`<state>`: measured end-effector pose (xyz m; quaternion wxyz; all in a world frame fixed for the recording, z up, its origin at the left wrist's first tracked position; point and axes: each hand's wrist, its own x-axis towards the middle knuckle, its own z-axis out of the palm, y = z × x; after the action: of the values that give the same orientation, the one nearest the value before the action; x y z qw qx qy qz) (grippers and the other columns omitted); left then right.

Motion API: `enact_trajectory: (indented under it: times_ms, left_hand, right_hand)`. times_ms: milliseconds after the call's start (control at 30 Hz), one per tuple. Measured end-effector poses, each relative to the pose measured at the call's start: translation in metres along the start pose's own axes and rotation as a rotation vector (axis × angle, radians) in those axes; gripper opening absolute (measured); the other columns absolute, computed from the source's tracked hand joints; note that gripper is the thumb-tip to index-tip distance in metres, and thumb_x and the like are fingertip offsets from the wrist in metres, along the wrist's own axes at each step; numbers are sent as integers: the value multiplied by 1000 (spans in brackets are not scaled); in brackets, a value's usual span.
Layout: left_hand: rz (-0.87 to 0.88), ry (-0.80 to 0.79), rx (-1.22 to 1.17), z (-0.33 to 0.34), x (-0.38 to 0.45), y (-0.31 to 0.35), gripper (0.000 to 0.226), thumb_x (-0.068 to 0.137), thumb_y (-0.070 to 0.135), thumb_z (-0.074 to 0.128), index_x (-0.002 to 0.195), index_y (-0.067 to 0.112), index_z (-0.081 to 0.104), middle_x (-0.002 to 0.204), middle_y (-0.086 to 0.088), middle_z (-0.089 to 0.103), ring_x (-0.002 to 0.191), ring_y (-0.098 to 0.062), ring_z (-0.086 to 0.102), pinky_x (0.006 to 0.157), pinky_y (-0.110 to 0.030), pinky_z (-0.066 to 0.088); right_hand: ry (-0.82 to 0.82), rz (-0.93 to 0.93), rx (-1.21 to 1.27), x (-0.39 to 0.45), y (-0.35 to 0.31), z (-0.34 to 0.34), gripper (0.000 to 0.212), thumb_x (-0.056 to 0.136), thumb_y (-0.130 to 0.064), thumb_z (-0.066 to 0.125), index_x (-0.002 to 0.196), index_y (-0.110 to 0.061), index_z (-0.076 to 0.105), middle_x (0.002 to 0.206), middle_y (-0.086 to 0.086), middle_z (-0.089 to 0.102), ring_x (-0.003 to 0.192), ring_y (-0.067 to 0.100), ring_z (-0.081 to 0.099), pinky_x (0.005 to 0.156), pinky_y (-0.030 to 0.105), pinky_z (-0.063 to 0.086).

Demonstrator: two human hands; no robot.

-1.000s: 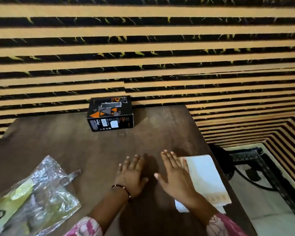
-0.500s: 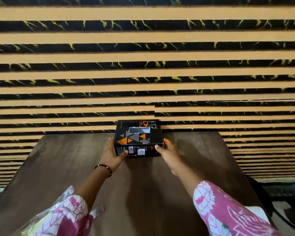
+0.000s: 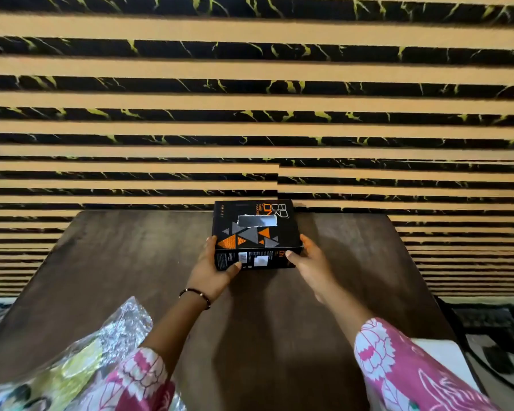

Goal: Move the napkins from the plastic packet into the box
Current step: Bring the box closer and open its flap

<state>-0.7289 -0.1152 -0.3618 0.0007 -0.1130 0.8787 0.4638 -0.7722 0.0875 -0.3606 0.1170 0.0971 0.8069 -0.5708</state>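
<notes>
Both hands have drawn the box (image 3: 255, 232) nearer along the surface (image 3: 131, 262) since half a second ago. Crinkled plastic packet (image 3: 72, 366) lies near-left under the sleeve; left hand (image 3: 212, 266) and right hand (image 3: 310, 262) grip the closed black, orange-triangled box's sides; white napkins (image 3: 436, 357) lie near-right.

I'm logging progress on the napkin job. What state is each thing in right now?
box: closed, on the table, gripped at both sides
left hand: grips the box's left side
right hand: grips the box's right side
plastic packet: crumpled, lying near left
napkins: out of the packet, stacked near right
</notes>
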Motion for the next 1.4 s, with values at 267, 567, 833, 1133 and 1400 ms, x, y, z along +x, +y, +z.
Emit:
enact_trajectory:
  times_ms: [267, 567, 833, 1133, 1400]
  left_hand:
    - [28, -4, 15, 13, -80, -13, 83, 82, 27, 67, 146, 12, 17, 153, -9, 25, 141, -20, 22, 113, -31, 22]
    - [-6, 90, 38, 8, -152, -37, 72, 84, 25, 65, 143, 12, 27, 142, -10, 44, 129, -24, 44, 104, -35, 37]
    - [235, 177, 436, 10, -156, -18, 73, 81, 52, 38, 142, 12, 31, 147, -13, 35, 137, -33, 29, 111, -51, 22]
    - [377, -157, 814, 48, -117, 6, 77, 77, 63, -1, 147, 30, 6, 158, 3, -2, 144, -18, -8, 113, -53, -12]
    - [366, -150, 831, 51, -118, 1, 72, 80, 62, -2, 146, 33, 1, 158, 4, -3, 144, -17, -8, 113, -51, -13]
  right_hand:
    - [-43, -38, 86, -106, 35, -25, 61, 89, -8, 59, 142, -24, 33, 117, -12, 53, 93, -7, 52, 94, 25, 41]
    - [-39, -39, 67, -163, 81, -18, 61, 87, -18, 63, 140, -30, 36, 126, -9, 49, 109, 4, 50, 95, 25, 40]
    - [2, -79, 57, -172, 86, -16, 38, 90, -11, 56, 126, -24, 53, 121, -8, 58, 113, 10, 54, 97, 28, 44]
    - [53, -213, -271, -155, 80, -21, 19, 89, -14, 54, 98, -24, 66, 101, -3, 67, 93, 12, 63, 79, 24, 49]
    - [19, -246, -528, -134, 72, -31, 39, 90, -13, 52, 126, -27, 55, 103, -2, 56, 102, 17, 57, 83, 24, 43]
